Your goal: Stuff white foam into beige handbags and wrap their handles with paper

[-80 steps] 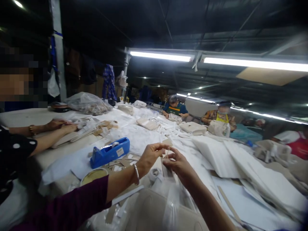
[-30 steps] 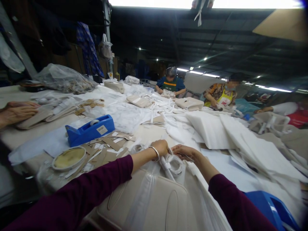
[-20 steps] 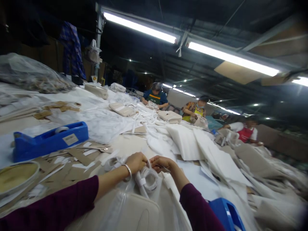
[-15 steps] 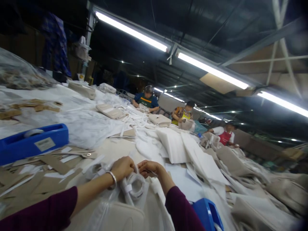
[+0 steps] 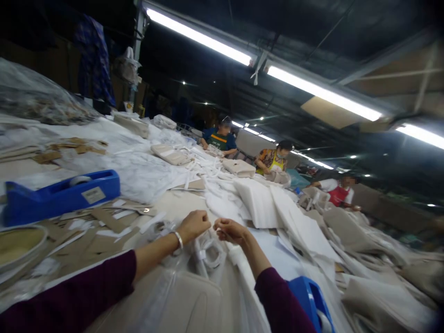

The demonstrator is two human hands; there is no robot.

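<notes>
Just above a beige bag (image 5: 194, 303) in clear plastic, my left hand (image 5: 194, 225) is closed with its fingers curled; what it pinches, if anything, is too small to make out. Close on its right, my right hand (image 5: 231, 230) has its fingertips pinched together, also around something I cannot make out. A small gap separates the two hands. Below them lies a coiled white strap (image 5: 211, 253) with a wrap around it, inside the plastic at the top of the bag.
Blue tape dispensers stand at left (image 5: 65, 192) and lower right (image 5: 310, 303). Beige scraps (image 5: 107, 219) lie left, white foam sheets (image 5: 256, 203) ahead, beige bags (image 5: 350, 231) at right. Three people work farther along the table.
The view has shifted, so the scene sits farther right. My hands have moved slightly apart and up from the coiled strap, and a round roll shows at the left edge.
</notes>
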